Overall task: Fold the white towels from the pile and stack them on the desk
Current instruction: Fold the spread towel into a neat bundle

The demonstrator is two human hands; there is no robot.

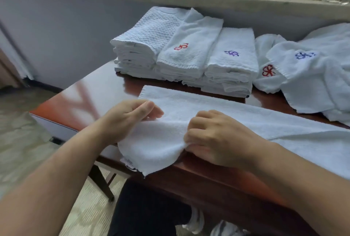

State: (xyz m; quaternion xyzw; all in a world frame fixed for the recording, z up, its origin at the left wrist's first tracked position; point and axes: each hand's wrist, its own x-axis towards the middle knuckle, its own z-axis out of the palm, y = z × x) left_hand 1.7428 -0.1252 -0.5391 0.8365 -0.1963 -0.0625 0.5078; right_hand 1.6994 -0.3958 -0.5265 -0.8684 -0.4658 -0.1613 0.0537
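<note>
White towel (217, 114) lies flat across the near tabletop (106, 92), its left end overhanging the edge. Left hand (130, 116) and right hand (212, 137) pinch that end; a loosened pinch could drop it floorward.

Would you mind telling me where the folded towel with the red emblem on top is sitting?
In the head view, the red-emblem towel tops the middle stack at the desk's far edge, between the waffle-textured stack and the blue-emblem stack.
</note>
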